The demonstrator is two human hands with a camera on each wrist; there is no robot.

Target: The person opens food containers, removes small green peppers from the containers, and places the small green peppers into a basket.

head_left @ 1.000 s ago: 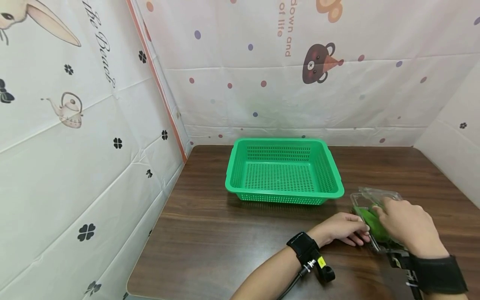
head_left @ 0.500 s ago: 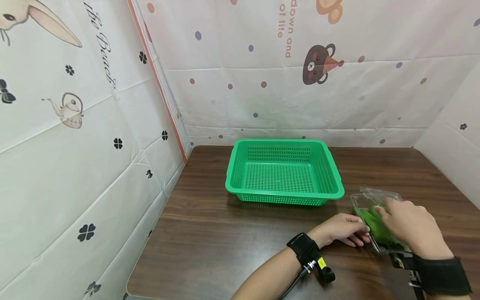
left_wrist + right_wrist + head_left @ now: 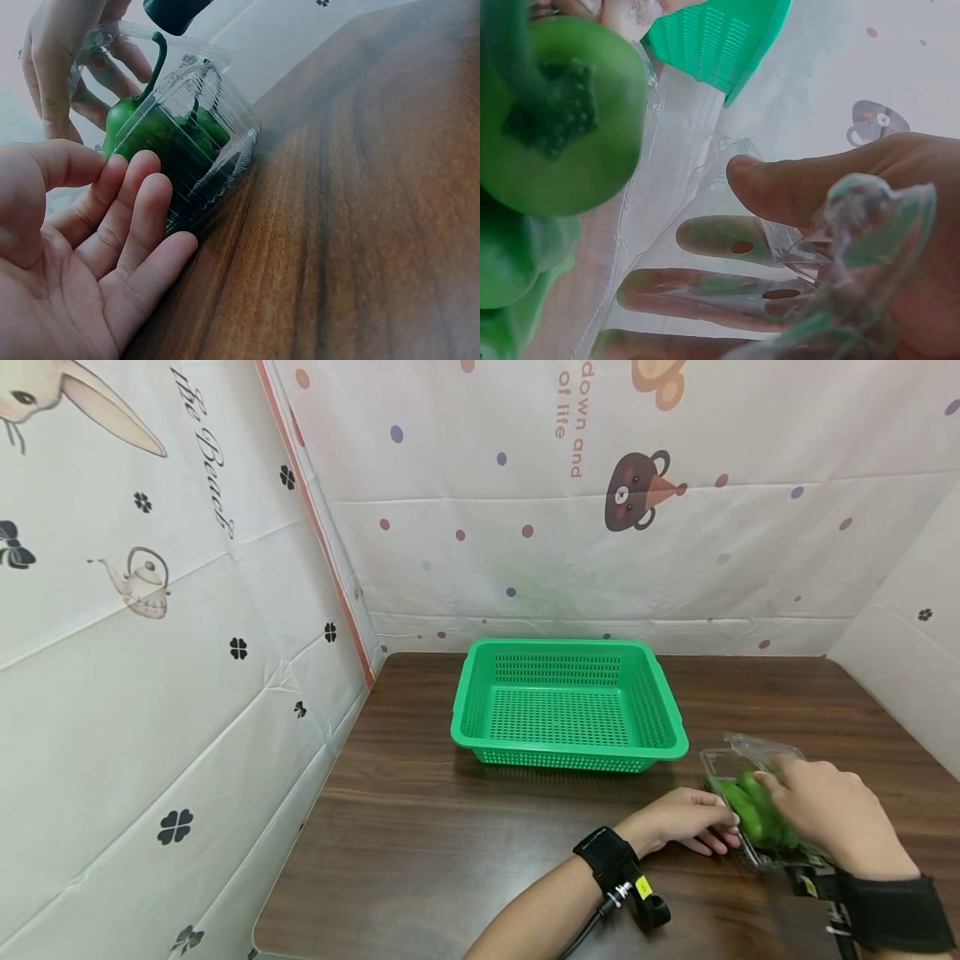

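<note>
**Peppers showing more as the right hand slides back**

Peppers sit green in a clear plastic clamshell on the near right of the tabletop, just right of the green basket. The right hand grips the clamshell's thin lid between thumb and fingers. Compared with a second ago it has drawn slightly nearer and to the right, so more of the peppers shows. The left hand has hardly moved: fingers straight and relaxed, their tips resting against the clamshell's left wall, palm low on the wood. The basket has stayed put.
</note>
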